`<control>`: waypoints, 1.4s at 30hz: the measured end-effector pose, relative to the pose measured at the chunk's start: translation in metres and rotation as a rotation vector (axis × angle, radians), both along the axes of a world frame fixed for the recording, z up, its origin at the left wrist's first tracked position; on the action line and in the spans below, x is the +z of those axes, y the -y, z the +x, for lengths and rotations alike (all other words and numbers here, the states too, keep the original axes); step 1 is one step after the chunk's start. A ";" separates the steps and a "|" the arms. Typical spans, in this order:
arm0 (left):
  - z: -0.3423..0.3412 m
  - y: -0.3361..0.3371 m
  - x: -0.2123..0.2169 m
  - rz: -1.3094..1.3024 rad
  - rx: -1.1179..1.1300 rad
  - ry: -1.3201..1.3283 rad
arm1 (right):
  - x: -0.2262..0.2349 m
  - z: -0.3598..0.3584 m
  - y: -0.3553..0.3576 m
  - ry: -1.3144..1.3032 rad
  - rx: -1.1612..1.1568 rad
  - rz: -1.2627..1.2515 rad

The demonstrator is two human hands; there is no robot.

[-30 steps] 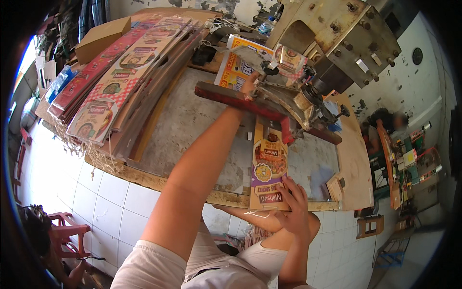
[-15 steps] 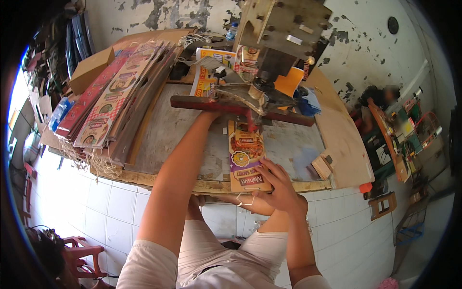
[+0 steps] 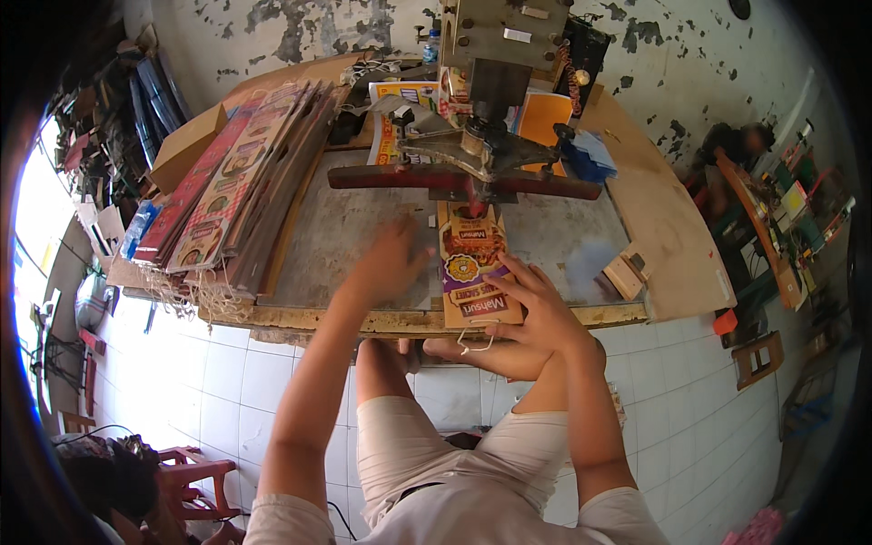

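A long printed card strip (image 3: 468, 263) in orange and purple lies on the grey press bed, its far end beneath the press head. A white string loop (image 3: 477, 336) hangs at its near end, over the table edge. My right hand (image 3: 540, 304) rests on the card's right side, fingers stretched out, thumb near the string. Left of the card, my left hand (image 3: 391, 263) is over the bed, blurred, thumb apart from the fingers and nothing visible in it. Beyond both hands stands the metal press head (image 3: 477, 150) with a dark red crossbar (image 3: 381, 177).
Stacked printed card strips (image 3: 236, 182) with strings lie at the left, beside a cardboard box (image 3: 189, 145). A small wooden block (image 3: 625, 272) sits at the bed's right. Blue plastic (image 3: 590, 156) lies farther back. A red stool (image 3: 200, 481) stands at lower left. Another person (image 3: 736, 145) is at far right.
My left hand has come back from under the crossbar toward me, to the left of the card. My right hand stays on the card. The view has shifted slightly.
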State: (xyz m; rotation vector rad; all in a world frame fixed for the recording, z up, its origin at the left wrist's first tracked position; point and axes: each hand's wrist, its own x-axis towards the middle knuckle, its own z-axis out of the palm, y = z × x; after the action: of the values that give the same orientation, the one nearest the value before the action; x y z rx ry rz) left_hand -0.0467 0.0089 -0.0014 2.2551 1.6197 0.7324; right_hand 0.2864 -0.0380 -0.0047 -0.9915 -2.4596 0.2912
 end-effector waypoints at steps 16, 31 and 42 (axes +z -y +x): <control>0.029 0.070 0.003 0.170 -0.123 0.013 | 0.000 -0.003 -0.002 -0.050 -0.032 0.028; 0.028 0.066 -0.003 0.170 -0.096 -0.021 | 0.000 -0.005 -0.004 -0.031 -0.059 0.001; 0.030 0.065 0.000 0.178 -0.087 -0.004 | 0.001 -0.007 -0.002 -0.031 -0.071 -0.016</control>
State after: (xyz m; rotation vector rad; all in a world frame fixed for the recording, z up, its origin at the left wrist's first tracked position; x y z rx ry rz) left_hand -0.0163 -0.0563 -0.0018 2.4334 1.5011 0.8821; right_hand 0.2792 -0.0356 -0.0041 -1.0705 -2.3917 0.3003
